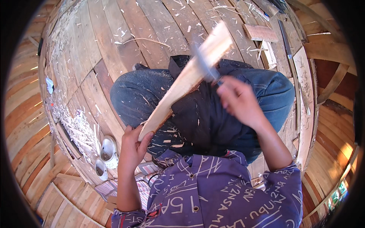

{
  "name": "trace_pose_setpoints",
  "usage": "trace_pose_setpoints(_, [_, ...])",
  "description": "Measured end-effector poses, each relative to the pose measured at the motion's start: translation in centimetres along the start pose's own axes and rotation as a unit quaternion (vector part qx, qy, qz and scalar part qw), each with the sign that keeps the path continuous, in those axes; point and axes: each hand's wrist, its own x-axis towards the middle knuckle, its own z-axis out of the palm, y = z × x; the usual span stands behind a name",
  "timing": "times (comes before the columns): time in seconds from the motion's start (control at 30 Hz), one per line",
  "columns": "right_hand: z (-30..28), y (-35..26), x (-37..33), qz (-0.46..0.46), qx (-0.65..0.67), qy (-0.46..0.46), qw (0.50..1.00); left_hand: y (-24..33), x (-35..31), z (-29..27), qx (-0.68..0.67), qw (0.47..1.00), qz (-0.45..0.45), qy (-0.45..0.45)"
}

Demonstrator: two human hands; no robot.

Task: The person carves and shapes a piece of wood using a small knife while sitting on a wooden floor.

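Left thumb and fingers of the left hand clamp the near, narrow end of a pale wooden board, slanting away rightward above blue jeans; the right hand, curled on a blurred blade, is nearer its wider far end. 1 edge shows rough brown.

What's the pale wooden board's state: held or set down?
Held: the left hand grips the near end of the board. Can't tell whether anything supports it from below.
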Motion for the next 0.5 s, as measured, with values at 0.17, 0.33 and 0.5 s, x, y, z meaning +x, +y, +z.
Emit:
trace_pose_setpoints(0.17, [-1.3, -0.5, 1.4, -0.004, 0.22, 0.044, 0.974, 0.4, -0.3, -0.2, 0.026, 0.999, 0.026, 0.012])
trace_pose_setpoints(0.33, [-2.2, -1.0, 0.8, 0.04, -0.007, -0.05, 0.998, 0.0, -0.3, 0.1, -0.015, 1.0, 0.007, 0.015])
trace_pose_setpoints(0.5, [-1.0, -1.8, 0.0, 0.066, 0.011, -0.075, 0.995, 0.5, -0.2, -0.3, 0.024, 0.999, -0.021, -0.015])
